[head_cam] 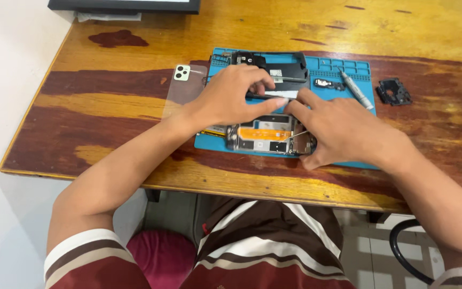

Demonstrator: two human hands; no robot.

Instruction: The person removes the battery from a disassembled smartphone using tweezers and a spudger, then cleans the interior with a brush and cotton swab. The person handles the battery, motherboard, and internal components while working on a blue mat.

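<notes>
An opened phone (269, 136) with an orange part inside lies on a blue work mat (327, 72). My left hand (231, 96) rests over the phone's upper edge, fingers pinched on a thin dark tool (266, 97) lying across the mat. My right hand (338, 128) sits on the phone's right end and holds thin metal tweezers (297, 135) whose tips point into the phone. The two hands' fingertips nearly meet above the phone.
A clear phone case (184, 85) lies left of the mat. On the mat sit a black back cover (284, 67), a small dark part (330, 84) and a grey pen-like tool (356, 89). A black frame piece (394, 91) lies on the wooden table (108, 115).
</notes>
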